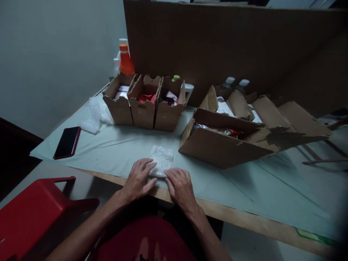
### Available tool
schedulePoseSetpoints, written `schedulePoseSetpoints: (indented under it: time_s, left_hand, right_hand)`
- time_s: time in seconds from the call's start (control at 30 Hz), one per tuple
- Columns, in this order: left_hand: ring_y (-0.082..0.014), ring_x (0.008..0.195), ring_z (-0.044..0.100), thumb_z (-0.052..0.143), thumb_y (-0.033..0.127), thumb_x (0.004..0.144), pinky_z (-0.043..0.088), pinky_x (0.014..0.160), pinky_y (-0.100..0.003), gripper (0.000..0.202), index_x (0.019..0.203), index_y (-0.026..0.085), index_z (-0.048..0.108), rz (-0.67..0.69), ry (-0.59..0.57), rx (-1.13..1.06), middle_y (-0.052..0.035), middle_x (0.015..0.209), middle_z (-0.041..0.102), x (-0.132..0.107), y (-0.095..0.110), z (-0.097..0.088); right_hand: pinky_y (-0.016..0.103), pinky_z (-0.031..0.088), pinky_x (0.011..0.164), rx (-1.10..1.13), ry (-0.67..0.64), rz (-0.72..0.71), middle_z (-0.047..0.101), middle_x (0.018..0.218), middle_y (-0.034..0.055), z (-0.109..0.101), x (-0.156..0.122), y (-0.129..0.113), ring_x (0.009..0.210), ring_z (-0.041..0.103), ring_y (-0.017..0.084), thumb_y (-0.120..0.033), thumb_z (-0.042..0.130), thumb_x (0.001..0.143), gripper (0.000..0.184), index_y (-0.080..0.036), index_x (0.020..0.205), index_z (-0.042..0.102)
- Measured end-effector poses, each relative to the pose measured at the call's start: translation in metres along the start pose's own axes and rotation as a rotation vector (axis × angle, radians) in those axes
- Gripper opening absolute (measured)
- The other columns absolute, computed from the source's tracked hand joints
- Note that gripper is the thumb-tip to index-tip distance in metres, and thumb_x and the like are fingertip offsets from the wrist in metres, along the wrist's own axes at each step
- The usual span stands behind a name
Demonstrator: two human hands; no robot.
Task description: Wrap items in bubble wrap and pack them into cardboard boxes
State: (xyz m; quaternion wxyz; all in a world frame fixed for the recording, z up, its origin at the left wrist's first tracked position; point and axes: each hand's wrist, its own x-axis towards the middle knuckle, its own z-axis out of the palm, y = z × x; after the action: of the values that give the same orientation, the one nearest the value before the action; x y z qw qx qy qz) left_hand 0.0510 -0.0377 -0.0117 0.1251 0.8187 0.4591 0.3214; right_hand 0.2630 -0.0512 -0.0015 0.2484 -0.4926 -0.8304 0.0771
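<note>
A small folded piece of bubble wrap lies at the table's near edge, between my two hands. Along its left side, my left hand grips the near corner, fingers on top and thumb lower down. My right hand has its fingers bent over the near right corner, with the thumb tucked below. The near edge of the wrap looks folded or rolled. Whether anything is inside it I cannot tell.
Three cardboard bins stand at the back, holding red and white items. More cardboard bins lean at the right. Loose bubble wrap and a phone lie left. An orange bottle stands behind; a red stool is below left.
</note>
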Motion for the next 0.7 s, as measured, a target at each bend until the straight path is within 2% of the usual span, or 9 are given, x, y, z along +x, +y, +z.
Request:
schedulePoseSetpoints:
  time_s: [0.1,0.23,0.33,0.47,0.57,0.63,0.7]
  left_hand:
    - [-0.0252,0.108,0.057,0.055,0.012,0.088,0.046,0.097,-0.044,0.049,0.136,0.019,0.051,0.065,-0.086,-0.085,-0.0095,0.112,0.067,-0.007,0.006,-0.006]
    - [-0.0224,0.087,0.058,0.051,0.013,0.089,0.05,0.083,-0.038,0.047,0.136,0.016,0.053,-0.063,-0.08,-0.077,-0.0068,0.091,0.067,-0.001,0.002,-0.001]
    - [-0.024,0.085,0.058,0.053,0.017,0.089,0.05,0.081,-0.039,0.044,0.132,0.014,0.057,-0.139,-0.053,0.039,-0.008,0.088,0.066,0.01,-0.008,0.006]
    - [-0.0262,0.092,0.059,0.054,0.024,0.091,0.049,0.085,-0.043,0.037,0.126,0.016,0.061,-0.216,0.027,0.058,-0.0107,0.098,0.067,0.013,-0.013,0.006]
    - [-0.0232,0.092,0.061,0.057,0.033,0.09,0.052,0.081,-0.037,0.038,0.125,0.018,0.061,-0.4,0.146,-0.173,-0.0088,0.101,0.065,0.001,-0.006,-0.002]
    - [-0.0214,0.093,0.063,0.062,0.039,0.087,0.053,0.078,-0.034,0.046,0.127,0.017,0.058,-0.611,0.2,-0.445,-0.0088,0.104,0.065,-0.009,0.003,-0.005]
    - [-0.0221,0.099,0.064,0.069,0.042,0.08,0.054,0.081,-0.033,0.061,0.132,0.014,0.053,-0.817,0.217,-0.76,-0.011,0.113,0.064,-0.016,0.013,-0.007]
  right_hand:
    - [0.039,0.047,0.083,0.11,-0.015,0.036,0.075,0.098,0.0062,-0.001,-0.006,0.001,0.09,0.065,0.022,-0.014,0.054,0.096,0.023,-0.019,0.114,0.067]
    - [0.042,0.045,0.089,0.025,0.024,0.083,0.071,0.116,0.0106,-0.01,-0.012,-0.004,0.106,0.061,0.027,-0.018,0.058,0.095,0.027,-0.018,0.121,0.064]
    - [0.045,0.042,0.096,-0.079,0.03,0.045,0.064,0.128,0.0129,-0.011,-0.007,-0.009,0.115,0.055,0.031,-0.018,0.062,0.092,0.035,-0.018,0.127,0.061]
    - [0.044,0.042,0.092,-0.105,-0.044,-0.029,0.069,0.118,0.0088,0.001,0.009,-0.004,0.108,0.058,0.029,-0.015,0.064,0.089,0.024,-0.021,0.113,0.066]
    - [0.041,0.043,0.088,-0.05,0.022,0.014,0.072,0.107,0.0069,0.011,0.017,0.003,0.099,0.061,0.025,-0.013,0.059,0.093,0.018,-0.022,0.105,0.068]
    - [0.039,0.042,0.086,0.037,0.076,0.059,0.074,0.102,0.0062,0.014,0.018,0.005,0.095,0.062,0.024,-0.014,0.056,0.095,0.018,-0.022,0.104,0.069]
    - [0.038,0.042,0.085,0.148,0.107,0.112,0.074,0.101,0.0058,0.012,0.015,0.001,0.093,0.063,0.023,-0.015,0.054,0.096,0.017,-0.021,0.103,0.069]
